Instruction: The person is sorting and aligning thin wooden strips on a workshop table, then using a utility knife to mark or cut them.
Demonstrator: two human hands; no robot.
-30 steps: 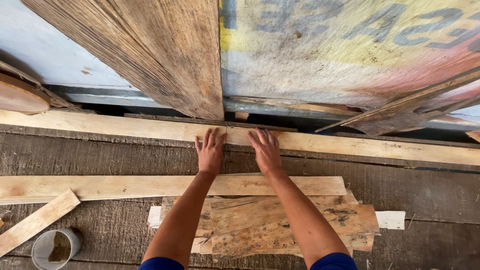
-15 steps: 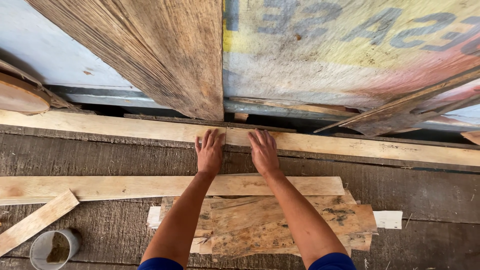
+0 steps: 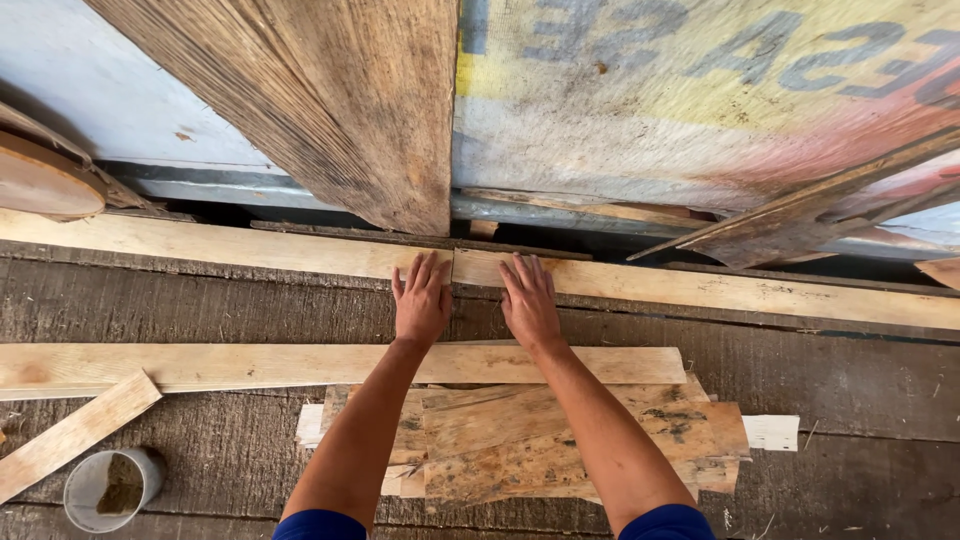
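My left hand lies flat, fingers spread, with the fingertips on the end of a long pale plank that runs along the far edge of a dark wooden surface. My right hand lies flat beside it, fingertips on the end of a second pale plank that butts against the first. The joint between the two planks sits between my hands. Neither hand grips anything.
Under my forearms lie another long pale plank and a stack of rough boards. A short strip and a metal tin sit at lower left. A weathered board and a painted panel lean behind.
Both hands stay pressed flat at the plank joint. Only the view has shifted slightly; nothing else has visibly moved.
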